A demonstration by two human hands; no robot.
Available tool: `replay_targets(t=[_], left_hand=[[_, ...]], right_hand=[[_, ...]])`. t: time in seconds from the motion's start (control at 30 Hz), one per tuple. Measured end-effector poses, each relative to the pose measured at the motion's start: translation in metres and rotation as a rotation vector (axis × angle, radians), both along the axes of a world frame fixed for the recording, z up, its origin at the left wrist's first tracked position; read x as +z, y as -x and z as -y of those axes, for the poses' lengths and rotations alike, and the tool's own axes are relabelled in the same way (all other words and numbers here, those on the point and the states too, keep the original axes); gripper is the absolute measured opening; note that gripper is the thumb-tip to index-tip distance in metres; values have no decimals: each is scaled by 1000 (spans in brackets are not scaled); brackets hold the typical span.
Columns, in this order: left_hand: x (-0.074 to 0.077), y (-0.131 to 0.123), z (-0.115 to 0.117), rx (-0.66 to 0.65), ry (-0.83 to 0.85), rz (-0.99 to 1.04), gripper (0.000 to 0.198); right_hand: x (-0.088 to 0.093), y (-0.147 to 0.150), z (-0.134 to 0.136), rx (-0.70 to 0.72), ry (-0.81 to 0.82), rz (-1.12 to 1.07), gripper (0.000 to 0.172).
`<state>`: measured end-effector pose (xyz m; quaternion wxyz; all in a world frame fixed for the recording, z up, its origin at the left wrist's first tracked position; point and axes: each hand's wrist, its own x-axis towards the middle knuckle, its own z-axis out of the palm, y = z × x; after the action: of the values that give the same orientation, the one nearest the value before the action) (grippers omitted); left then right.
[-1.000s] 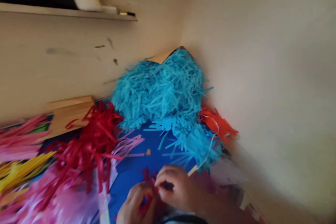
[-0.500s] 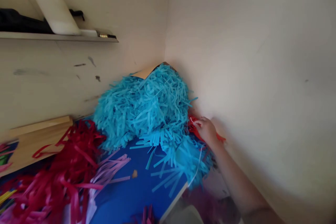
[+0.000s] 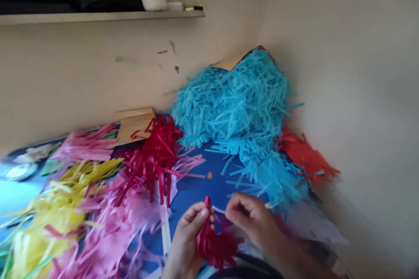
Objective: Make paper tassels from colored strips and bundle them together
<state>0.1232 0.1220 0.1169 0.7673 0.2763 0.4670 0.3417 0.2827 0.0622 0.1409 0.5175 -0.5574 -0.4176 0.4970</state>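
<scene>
Two hands worked at the near edge of the blue board: the left hand had its thumb and fingers closed around the neck of a dark red paper tassel, its fringe hanging toward the near side, while the right hand pinched a thin white string just right of the tassel's top. Beyond them lay a large heap of blue fringe in the far corner, red-orange fringe to its right, and red ribbon, pink fringe and yellow fringe to the left.
</scene>
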Motion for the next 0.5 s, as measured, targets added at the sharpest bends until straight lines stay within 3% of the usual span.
replay_targets(t=[0.13,0.3,0.4,0.47,0.5], left_hand=[[-2,12,4,8,149,149,35],[-4,16,7,8,169,184,35],[-6,18,9,18,52,87,35],[-7,19,11,5,-121,-28,31],[-7,19,12,-19,-221,-98,27]], right_hand=[[-4,9,-7,41,22,53,26],[-7,20,-10,26,26,158,26],[-10,22,-7,24,3,230,22],[-11,21,-3,60,-10,249,15],[-10,20,-1,94,-15,247,20]])
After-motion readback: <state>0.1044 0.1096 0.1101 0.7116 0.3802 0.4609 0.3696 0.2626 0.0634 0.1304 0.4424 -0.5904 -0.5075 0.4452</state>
